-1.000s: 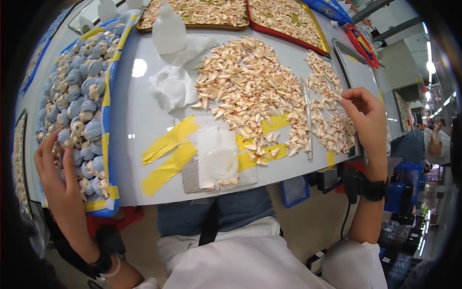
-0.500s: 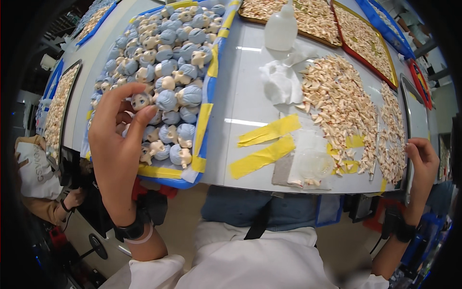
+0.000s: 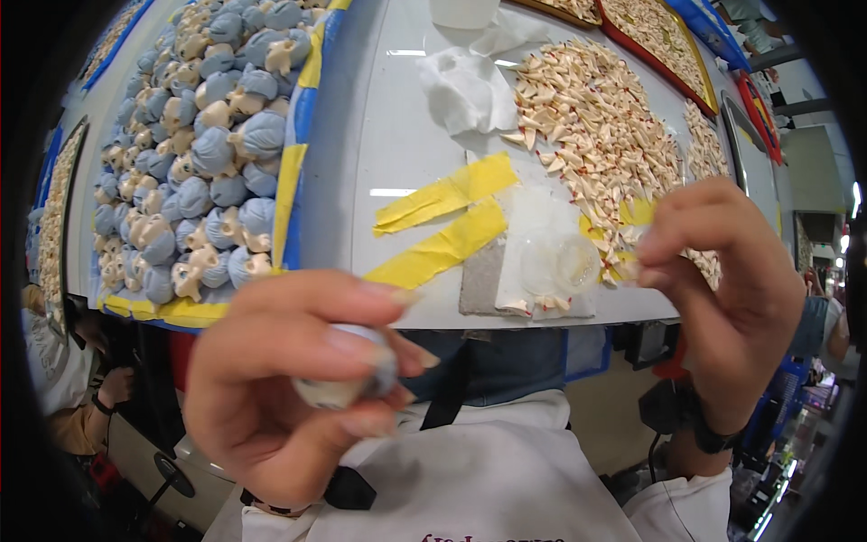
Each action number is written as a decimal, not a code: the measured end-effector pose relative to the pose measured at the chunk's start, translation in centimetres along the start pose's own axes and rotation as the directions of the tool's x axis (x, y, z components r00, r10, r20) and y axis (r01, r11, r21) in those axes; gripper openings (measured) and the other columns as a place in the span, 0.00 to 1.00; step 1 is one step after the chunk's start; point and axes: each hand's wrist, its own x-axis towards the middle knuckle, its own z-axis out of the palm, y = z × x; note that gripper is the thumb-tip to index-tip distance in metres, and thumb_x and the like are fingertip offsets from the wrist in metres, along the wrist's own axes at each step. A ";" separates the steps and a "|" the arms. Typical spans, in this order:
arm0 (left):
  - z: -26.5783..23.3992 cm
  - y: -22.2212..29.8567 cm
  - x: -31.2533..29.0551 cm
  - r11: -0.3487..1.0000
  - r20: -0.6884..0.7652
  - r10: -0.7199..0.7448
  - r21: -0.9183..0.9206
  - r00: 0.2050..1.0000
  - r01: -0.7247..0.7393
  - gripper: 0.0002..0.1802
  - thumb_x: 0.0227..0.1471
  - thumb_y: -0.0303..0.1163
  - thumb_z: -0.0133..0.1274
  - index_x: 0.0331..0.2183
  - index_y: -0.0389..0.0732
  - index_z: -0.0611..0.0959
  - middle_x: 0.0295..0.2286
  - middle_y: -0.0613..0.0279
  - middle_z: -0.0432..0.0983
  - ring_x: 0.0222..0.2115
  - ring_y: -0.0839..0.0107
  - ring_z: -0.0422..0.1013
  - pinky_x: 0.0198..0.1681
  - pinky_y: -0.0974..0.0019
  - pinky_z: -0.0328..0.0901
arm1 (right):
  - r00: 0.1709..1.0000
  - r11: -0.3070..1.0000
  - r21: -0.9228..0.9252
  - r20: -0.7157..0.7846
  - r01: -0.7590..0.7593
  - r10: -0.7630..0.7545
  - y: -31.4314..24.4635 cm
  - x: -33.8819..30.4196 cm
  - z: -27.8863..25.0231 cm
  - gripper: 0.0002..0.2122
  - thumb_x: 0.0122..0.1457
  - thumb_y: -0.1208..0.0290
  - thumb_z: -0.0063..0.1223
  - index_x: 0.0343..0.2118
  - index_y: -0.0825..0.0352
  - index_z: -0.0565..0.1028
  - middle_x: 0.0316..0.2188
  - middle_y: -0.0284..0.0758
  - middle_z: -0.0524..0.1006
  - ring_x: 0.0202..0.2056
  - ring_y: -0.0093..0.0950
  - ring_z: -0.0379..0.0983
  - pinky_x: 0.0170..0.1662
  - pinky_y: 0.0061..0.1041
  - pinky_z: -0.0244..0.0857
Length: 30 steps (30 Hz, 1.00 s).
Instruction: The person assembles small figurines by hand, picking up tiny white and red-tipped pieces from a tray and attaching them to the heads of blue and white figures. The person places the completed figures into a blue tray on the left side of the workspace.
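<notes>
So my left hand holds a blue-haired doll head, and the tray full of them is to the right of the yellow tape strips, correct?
Not quite: the head view shows the tray to the left of the yellow tape strips. Your left hand does hold a blue-haired doll head.

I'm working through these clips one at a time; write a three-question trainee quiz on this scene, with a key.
1. Which hand holds a doll head?
2. True or false: the pile of small pale pieces lies to the right of the blue-haired heads in the tray.
3. What colour are the two tape strips on the bare part of the table?
A) red
B) yellow
C) green

Key:
1. The left hand.
2. True.
3. B.
</notes>
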 end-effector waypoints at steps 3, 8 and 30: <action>1.1 -1.5 0.3 0.990 0.103 0.015 -0.141 0.995 -0.001 0.20 0.45 0.41 0.57 0.35 0.38 0.72 0.35 0.48 0.66 0.23 0.69 0.70 0.21 0.77 0.64 | 0.994 0.972 -0.215 0.071 0.094 -0.080 -0.3 1.0 0.6 0.09 0.34 0.89 0.52 0.21 0.70 0.70 0.23 0.35 0.68 0.26 0.27 0.65 0.29 0.21 0.58; 1.5 -1.6 -0.6 0.974 0.093 -0.116 -0.185 0.989 0.132 0.20 0.43 0.41 0.59 0.33 0.37 0.73 0.33 0.49 0.68 0.27 0.65 0.72 0.24 0.72 0.67 | 0.986 0.909 -0.384 0.100 0.163 -0.134 -1.8 1.9 2.0 0.08 0.31 0.84 0.54 0.19 0.69 0.70 0.21 0.34 0.68 0.26 0.30 0.65 0.28 0.23 0.58; 3.3 -0.2 0.5 0.983 0.193 0.078 0.146 0.978 -0.107 0.18 0.35 0.28 0.64 0.30 0.33 0.75 0.33 0.46 0.69 0.30 0.67 0.69 0.34 0.71 0.63 | 0.997 0.996 0.038 -0.006 0.079 -0.079 -3.2 -2.6 3.2 0.11 0.36 0.80 0.62 0.23 0.62 0.70 0.20 0.30 0.67 0.21 0.21 0.61 0.24 0.17 0.55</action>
